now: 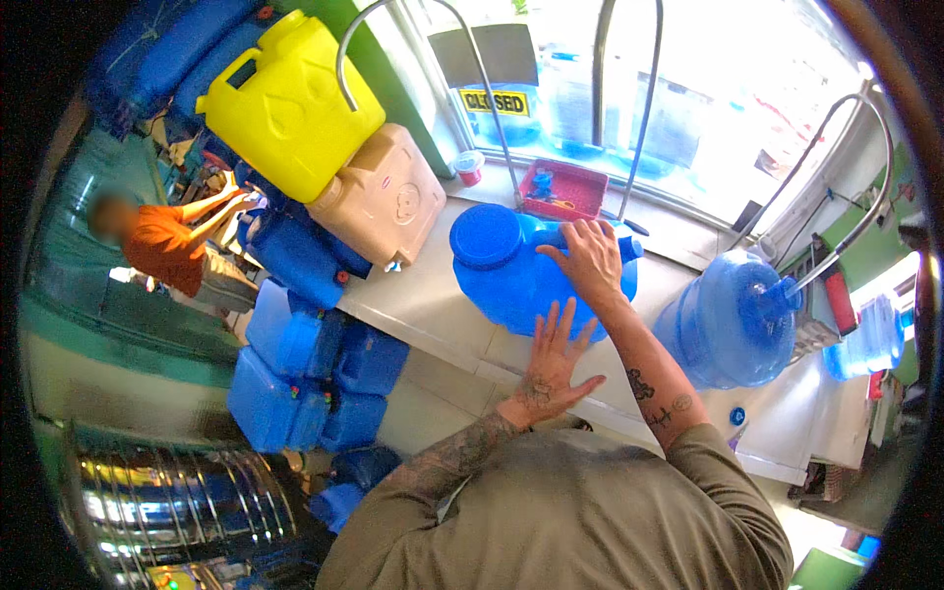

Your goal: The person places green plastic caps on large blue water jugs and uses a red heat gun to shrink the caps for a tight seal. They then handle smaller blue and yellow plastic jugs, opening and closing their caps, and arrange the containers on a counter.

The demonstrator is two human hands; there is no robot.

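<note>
A blue plastic water container point(479, 295) with a wide round screw cap point(485, 234) stands on the white tiled counter point(413, 310) in front of me. My right hand point(590, 258) lies over the handle on its top, fingers curled across it and the thumb towards the cap. My left hand point(554, 372) is flat with its fingers spread, at the near lower side of the container; whether the fingertips touch it cannot be told. To the right, a clear blue round water bottle point(726, 324) lies under a curved metal filling pipe point(874, 206).
A yellow jug point(295, 110) sits atop a beige container point(387, 195) at left. Blue containers point(302, 369) are stacked beside the counter. A red tray point(564, 189) stands by the window. A blue cap point(736, 416) lies at right. Another person point(166, 247) stands at far left.
</note>
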